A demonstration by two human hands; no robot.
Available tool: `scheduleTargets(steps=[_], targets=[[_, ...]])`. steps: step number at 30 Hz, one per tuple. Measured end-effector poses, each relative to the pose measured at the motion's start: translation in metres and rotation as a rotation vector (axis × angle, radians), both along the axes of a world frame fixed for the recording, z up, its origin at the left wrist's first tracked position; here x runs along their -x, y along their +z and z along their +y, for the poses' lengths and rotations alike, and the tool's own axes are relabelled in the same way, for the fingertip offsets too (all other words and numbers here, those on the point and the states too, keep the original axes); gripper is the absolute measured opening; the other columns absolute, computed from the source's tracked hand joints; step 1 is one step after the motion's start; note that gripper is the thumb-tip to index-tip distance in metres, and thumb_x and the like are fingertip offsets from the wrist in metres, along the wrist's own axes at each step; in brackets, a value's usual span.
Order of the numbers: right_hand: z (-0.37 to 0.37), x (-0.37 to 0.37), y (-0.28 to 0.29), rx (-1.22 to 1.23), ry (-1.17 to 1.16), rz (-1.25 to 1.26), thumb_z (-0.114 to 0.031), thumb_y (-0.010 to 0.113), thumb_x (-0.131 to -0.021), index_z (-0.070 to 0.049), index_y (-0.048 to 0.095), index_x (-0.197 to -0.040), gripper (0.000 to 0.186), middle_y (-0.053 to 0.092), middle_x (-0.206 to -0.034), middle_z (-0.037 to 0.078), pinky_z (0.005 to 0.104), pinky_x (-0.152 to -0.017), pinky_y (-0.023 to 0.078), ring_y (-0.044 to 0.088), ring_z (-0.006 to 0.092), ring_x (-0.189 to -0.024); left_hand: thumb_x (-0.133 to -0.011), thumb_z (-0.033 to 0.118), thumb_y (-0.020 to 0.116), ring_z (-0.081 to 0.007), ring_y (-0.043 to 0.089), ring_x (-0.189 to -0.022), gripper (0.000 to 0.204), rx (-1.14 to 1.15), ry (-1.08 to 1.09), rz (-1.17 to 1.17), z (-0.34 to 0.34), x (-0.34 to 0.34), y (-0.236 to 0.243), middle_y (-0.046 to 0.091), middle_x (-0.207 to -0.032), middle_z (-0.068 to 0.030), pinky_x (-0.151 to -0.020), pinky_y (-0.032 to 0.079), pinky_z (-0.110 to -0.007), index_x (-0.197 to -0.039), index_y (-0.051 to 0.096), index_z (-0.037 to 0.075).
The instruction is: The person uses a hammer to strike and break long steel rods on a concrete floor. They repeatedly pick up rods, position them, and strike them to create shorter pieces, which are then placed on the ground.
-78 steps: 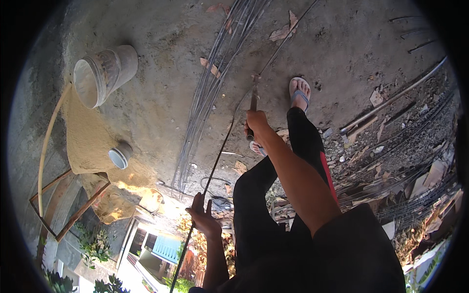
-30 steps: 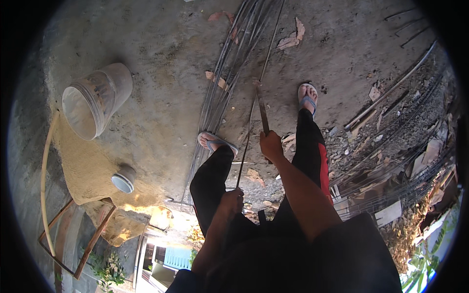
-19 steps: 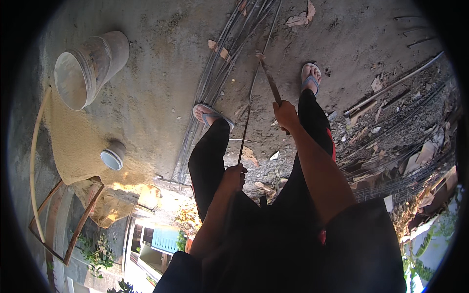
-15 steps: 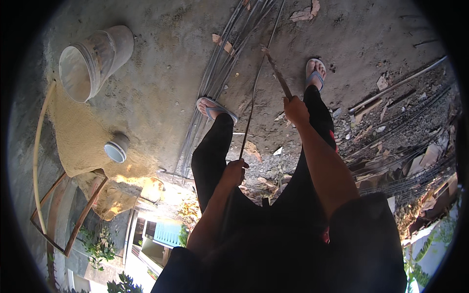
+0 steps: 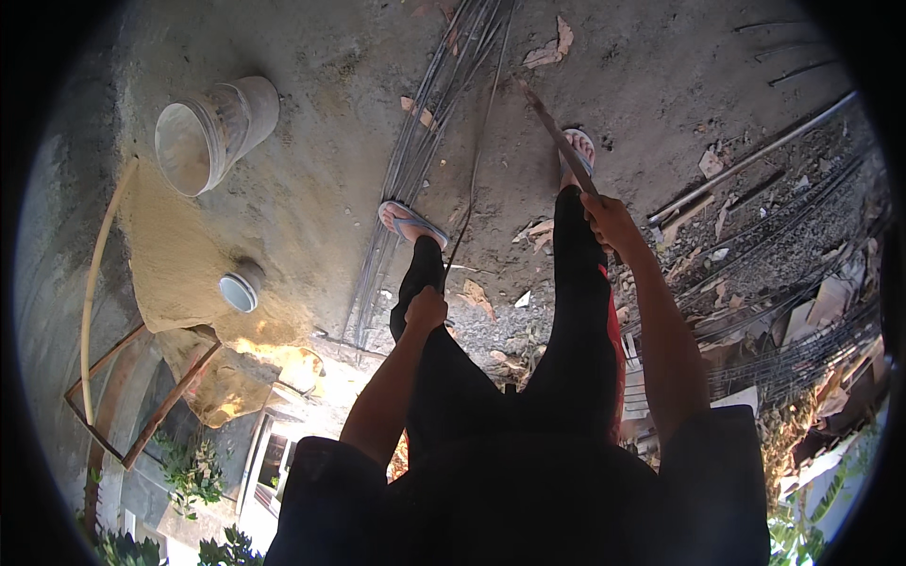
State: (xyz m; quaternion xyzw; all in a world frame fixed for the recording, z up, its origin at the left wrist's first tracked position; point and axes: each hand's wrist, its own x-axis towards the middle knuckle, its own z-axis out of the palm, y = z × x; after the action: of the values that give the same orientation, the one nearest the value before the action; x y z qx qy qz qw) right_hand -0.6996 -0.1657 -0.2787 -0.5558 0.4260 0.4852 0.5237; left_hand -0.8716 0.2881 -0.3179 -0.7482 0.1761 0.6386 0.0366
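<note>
My left hand [image 5: 427, 309] is closed around a thin dark metal rod [image 5: 474, 179], in front of my left thigh. From that fist the rod runs away from me across the ground, beside a bundle of long metal rods [image 5: 415, 141]. Over by my right knee, my right hand [image 5: 612, 226] grips a long brown stick-like bar [image 5: 562, 141]. Its far end narrows and points ahead and to the left, passing over my right foot [image 5: 578, 149]. Whether the bar is wood or rusty metal I cannot tell. My left foot [image 5: 412, 224], in a flip-flop, stands on the bundle.
A large whitish bucket [image 5: 222, 132] lies tipped at the left, near sand [image 5: 179, 255] and a smaller bucket [image 5: 242, 285]. A pale hose [image 5: 99, 255] and a brown frame [image 5: 170, 406] are further left. Rubble, a long pole [image 5: 755, 156] and more rods [image 5: 793, 354] fill the right.
My hands have moved apart: the left one leftward with the rod, the right one rightward and nearer me with the bar. My view has shifted slightly, and my feet appear closer together.
</note>
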Motion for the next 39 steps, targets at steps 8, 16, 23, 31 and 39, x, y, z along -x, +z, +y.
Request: scheduleTargets(steps=[8, 16, 23, 31, 39], targets=[[-0.145, 0.129, 0.076, 0.263, -0.304, 0.225, -0.052, 0.062, -0.097, -0.013, 0.050, -0.076, 0.046, 0.035, -0.053, -0.006, 0.0283, -0.036, 0.027, 0.034, 0.0090, -0.038, -0.098, 0.044, 0.058, -0.0398, 0.071, -0.104, 0.043, -0.424, 0.430, -0.191, -0.088, -0.101, 0.155, 0.073, -0.106, -0.0208, -0.090, 0.055, -0.050, -0.106, 0.068, 0.003], [-0.228, 0.273, 0.177, 0.393, -0.410, 0.325, -0.048, 0.065, -0.096, -0.015, 0.049, -0.068, 0.047, 0.036, -0.050, -0.003, 0.0302, -0.035, 0.027, 0.036, 0.0116, -0.035, -0.096, 0.051, 0.059, -0.0385, 0.069, -0.108, 0.045, -0.290, 0.218, -0.128, -0.082, -0.149, 0.267, 0.073, -0.110, -0.0181, -0.089, 0.056, -0.052, -0.111, 0.074, 0.011], [-0.153, 0.269, 0.246, 0.405, -0.499, 0.065, -0.043, 0.068, -0.096, -0.009, 0.054, -0.074, 0.042, 0.045, -0.056, -0.002, 0.0293, -0.035, 0.033, 0.042, 0.0108, -0.038, -0.093, 0.058, 0.060, -0.0348, 0.071, -0.096, 0.044, 0.026, 0.173, -0.271, -0.042, -0.135, 0.315, 0.074, -0.093, -0.0116, -0.083, 0.056, -0.050, -0.097, 0.076, 0.017], [-0.021, 0.258, 0.286, 0.573, -0.461, -0.387, -0.035, 0.067, -0.098, -0.001, 0.066, -0.091, 0.035, 0.056, -0.069, 0.000, 0.0294, -0.045, 0.045, 0.055, 0.0102, -0.054, -0.081, 0.070, 0.066, -0.0326, 0.072, -0.087, 0.053, 0.239, 0.164, -0.474, 0.016, -0.161, 0.366, 0.074, -0.083, -0.0081, -0.076, 0.057, -0.046, -0.085, 0.079, 0.019], [0.013, 0.205, 0.391, 0.404, -0.846, -0.707, -0.036, 0.061, -0.102, 0.003, 0.043, -0.148, 0.063, 0.050, -0.143, 0.026, 0.0411, -0.085, 0.062, 0.067, 0.0366, -0.111, -0.074, 0.067, 0.076, -0.0309, 0.062, -0.059, 0.055, 0.488, 0.448, -0.600, 0.018, -0.170, 0.439, 0.064, -0.060, -0.0099, -0.058, 0.048, -0.041, -0.068, 0.073, 0.012]])
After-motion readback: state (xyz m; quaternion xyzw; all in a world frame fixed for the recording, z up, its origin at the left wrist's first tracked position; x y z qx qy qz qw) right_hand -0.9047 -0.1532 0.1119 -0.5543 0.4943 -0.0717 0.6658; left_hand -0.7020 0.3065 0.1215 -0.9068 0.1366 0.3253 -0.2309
